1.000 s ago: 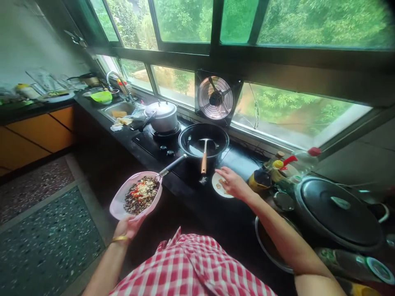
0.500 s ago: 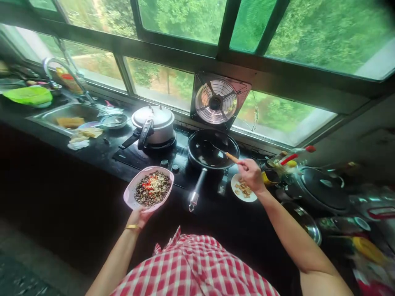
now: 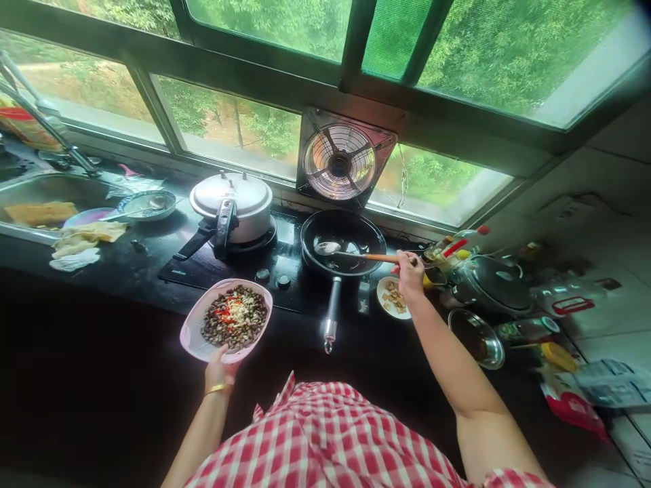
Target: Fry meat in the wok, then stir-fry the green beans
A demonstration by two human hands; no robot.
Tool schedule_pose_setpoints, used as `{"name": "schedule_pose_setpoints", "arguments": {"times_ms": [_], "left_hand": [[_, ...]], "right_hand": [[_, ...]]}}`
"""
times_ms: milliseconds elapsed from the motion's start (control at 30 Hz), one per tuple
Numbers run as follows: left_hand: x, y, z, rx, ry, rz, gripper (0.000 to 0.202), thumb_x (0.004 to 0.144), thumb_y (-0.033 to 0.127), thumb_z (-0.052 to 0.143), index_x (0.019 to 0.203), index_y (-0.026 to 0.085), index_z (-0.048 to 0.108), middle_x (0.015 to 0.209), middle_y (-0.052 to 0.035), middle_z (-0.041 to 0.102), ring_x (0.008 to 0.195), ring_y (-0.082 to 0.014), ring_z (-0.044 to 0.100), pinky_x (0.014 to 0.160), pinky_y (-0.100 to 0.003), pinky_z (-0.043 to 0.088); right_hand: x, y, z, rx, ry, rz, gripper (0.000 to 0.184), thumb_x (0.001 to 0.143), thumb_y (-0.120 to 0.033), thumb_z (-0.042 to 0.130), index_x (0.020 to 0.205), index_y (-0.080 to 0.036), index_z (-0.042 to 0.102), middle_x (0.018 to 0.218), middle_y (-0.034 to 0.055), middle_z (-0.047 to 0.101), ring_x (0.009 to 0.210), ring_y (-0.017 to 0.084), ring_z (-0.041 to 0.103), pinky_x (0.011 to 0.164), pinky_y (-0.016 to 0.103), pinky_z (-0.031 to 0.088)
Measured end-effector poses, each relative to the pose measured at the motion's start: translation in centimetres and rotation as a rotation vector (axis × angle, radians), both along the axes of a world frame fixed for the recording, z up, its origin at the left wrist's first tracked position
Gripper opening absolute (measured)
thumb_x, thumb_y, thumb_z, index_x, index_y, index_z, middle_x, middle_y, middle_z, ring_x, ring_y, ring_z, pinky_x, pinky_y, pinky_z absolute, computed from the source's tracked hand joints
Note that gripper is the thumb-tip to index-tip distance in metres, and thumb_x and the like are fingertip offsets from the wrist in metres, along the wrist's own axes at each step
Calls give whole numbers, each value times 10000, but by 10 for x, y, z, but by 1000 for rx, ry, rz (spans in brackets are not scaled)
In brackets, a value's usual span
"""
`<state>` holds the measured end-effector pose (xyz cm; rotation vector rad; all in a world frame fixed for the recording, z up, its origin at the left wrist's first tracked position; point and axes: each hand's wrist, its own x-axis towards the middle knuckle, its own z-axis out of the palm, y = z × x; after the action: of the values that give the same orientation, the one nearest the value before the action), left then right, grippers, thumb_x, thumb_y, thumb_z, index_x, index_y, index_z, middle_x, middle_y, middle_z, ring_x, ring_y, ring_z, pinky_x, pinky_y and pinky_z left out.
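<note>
My left hand (image 3: 218,371) grips the near rim of a pink strainer basket (image 3: 196,332) filled with dark shellfish topped with red chilli and chopped garlic, held in front of the stove. My right hand (image 3: 409,273) is closed on the wooden handle of a metal spatula (image 3: 350,253), whose head lies inside the black wok (image 3: 342,237) on the right burner. The wok's handle points toward me. A small white plate (image 3: 391,298) with pale food pieces sits just under my right hand.
A pressure cooker (image 3: 230,200) stands on the left burner. An exhaust fan (image 3: 340,158) is set in the window behind the wok. Bottles, a black lidded pot (image 3: 489,283) and a steel bowl (image 3: 475,336) crowd the counter at right. A sink (image 3: 45,196) with dishes lies far left.
My right hand moved from the white plate to the spatula handle and lifted it sideways in the wok. The view swung right along the counter; the basket stayed in my left hand.
</note>
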<state>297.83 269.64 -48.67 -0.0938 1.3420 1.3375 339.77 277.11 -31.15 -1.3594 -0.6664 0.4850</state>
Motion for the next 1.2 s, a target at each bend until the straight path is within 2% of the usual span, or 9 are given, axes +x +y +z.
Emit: {"name": "schedule_pose_setpoints", "arguments": {"times_ms": [167, 367, 533, 633, 733, 800, 933, 1100, 1200], "left_hand": [[8, 1, -4, 50, 5, 79, 314, 765, 26, 464, 1046, 96, 584, 656, -15, 637, 555, -111, 621, 548, -181, 536], [1, 6, -9, 53, -137, -55, 360, 778, 17, 416, 1116, 14, 540, 683, -97, 659, 612, -180, 666, 574, -255, 572], [7, 3, 10, 37, -171, -49, 392, 749, -23, 395, 1113, -13, 539, 660, -112, 648, 586, -181, 659, 523, -241, 560], [11, -1, 15, 67, -120, -14, 402, 719, -47, 411, 1094, 14, 543, 660, -86, 641, 548, -157, 640, 511, -237, 546], [7, -2, 0, 18, -187, 87, 350, 702, 18, 543, 1050, 47, 558, 679, -67, 644, 530, -153, 625, 530, -269, 547], [5, -3, -16, 51, -149, 53, 365, 703, 77, 588, 1063, 71, 533, 696, -51, 639, 549, -150, 625, 577, -312, 552], [6, -8, -37, 150, -127, 58, 420, 698, 172, 626, 1089, 124, 479, 780, -35, 634, 624, -163, 643, 682, -416, 541], [9, -12, -40, 210, -136, 37, 425, 694, 168, 595, 1089, 162, 436, 844, -21, 617, 706, -176, 652, 743, -464, 525], [9, -12, -39, 158, -135, 56, 456, 668, 127, 576, 1093, 178, 420, 814, -1, 596, 705, -169, 644, 746, -468, 526]], "right_hand": [[13, -27, 18, -225, -134, 233, 324, 647, -412, 678, 848, -160, 649, 571, -22, 605, 491, 136, 607, 518, 243, 519], [43, -60, 39, -285, -401, 358, 375, 681, -445, 682, 925, -159, 679, 728, 42, 692, 715, 211, 686, 666, 291, 545], [30, -45, 13, -241, -396, 243, 395, 701, -444, 650, 962, -149, 673, 778, 65, 698, 718, 218, 684, 710, 339, 552], [21, -51, 5, -225, -580, 266, 379, 746, -425, 613, 1003, -151, 663, 940, 101, 694, 760, 220, 682, 753, 369, 545], [12, -60, 6, -139, -953, 326, 289, 773, -362, 597, 969, -160, 664, 1104, 116, 649, 945, 243, 647, 891, 414, 493], [3, -64, 2, -89, -1180, 386, 252, 782, -317, 587, 957, -151, 661, 1129, 127, 634, 1034, 256, 609, 946, 441, 457], [-17, -75, -26, -89, -1450, 465, 253, 793, -287, 567, 982, -139, 646, 1153, 150, 612, 1070, 273, 588, 949, 485, 452], [-30, -86, -67, -152, -1533, 412, 297, 793, -330, 565, 1007, -134, 629, 1196, 179, 579, 1121, 295, 558, 951, 491, 451], [-31, -91, -82, -245, -1392, 341, 509, 768, -385, 596, 1207, -137, 523, 1242, 180, 540, 1105, 291, 568, 903, 474, 489]]}}
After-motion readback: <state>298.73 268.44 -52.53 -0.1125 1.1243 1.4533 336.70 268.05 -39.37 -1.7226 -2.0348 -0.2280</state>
